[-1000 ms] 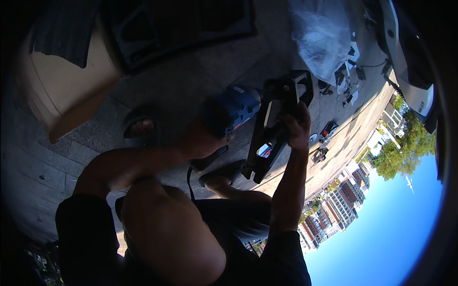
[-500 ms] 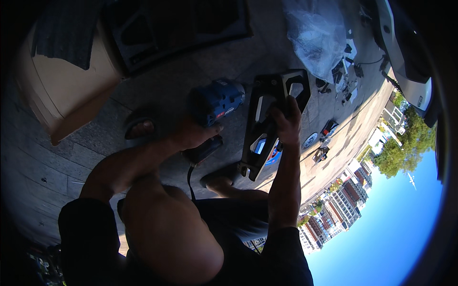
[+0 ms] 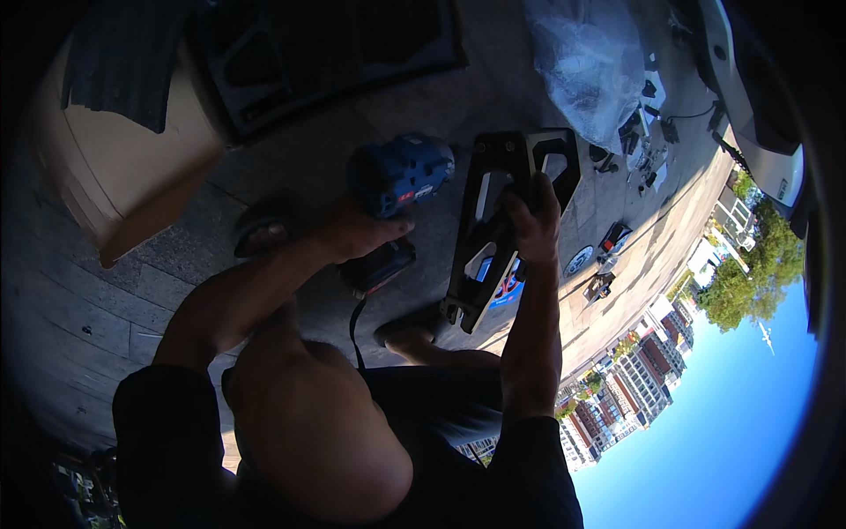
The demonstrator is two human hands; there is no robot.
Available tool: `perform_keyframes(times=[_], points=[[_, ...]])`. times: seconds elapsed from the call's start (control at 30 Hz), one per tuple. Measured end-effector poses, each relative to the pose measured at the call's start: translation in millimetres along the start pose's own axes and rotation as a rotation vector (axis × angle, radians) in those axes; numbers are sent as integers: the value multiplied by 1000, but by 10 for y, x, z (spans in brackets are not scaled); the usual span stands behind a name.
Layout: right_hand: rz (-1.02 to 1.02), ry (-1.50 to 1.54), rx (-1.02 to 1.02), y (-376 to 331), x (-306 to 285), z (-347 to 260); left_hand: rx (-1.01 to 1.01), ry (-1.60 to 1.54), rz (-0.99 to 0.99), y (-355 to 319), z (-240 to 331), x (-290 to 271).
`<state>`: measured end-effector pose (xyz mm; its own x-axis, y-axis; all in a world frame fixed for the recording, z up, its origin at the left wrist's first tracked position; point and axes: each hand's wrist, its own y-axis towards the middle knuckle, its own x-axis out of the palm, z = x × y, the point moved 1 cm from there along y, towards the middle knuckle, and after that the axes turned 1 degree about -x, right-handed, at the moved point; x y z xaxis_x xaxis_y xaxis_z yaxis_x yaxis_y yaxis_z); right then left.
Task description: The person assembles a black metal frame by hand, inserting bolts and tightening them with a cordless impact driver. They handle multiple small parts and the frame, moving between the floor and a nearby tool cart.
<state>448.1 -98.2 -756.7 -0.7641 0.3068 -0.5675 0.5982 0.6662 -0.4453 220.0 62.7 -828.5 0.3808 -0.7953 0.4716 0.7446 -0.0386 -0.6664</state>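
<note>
My left hand [image 3: 359, 234] is closed around the grip of a blue cordless power drill [image 3: 404, 172]. The drill's nose faces right, toward a bracket, and a dark strap [image 3: 354, 333] hangs below its battery base [image 3: 381, 267]. In my right hand [image 3: 538, 225] is a black, angular bracket [image 3: 511, 159] with large cut-outs, gripped by its right side and held at a slant. A narrow gap seems to lie between the drill's nose and the bracket's upper left edge; dark shade there hides whether a bit touches it.
A cardboard box [image 3: 132, 167] stands at left, beside a dark framed panel [image 3: 352, 79]. Clear plastic wrapping [image 3: 586, 70] and scattered small parts [image 3: 648, 132] lie at upper right, near a pale vehicle [image 3: 775, 167]. My bent knee [image 3: 317, 423] is below the drill.
The whole scene has shifted slightly in view. Both hands keep their holds, and the drill and bracket stay nearly the same distance apart.
</note>
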Motion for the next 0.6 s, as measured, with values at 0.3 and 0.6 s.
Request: perform_keyframes(times=[0.3, 0.6], points=[[1, -143, -76, 10, 47, 22, -19, -170, -38, 42, -49, -48], [32, -23, -16, 23, 116, -50, -96, 80, 38, -79, 184, -57]])
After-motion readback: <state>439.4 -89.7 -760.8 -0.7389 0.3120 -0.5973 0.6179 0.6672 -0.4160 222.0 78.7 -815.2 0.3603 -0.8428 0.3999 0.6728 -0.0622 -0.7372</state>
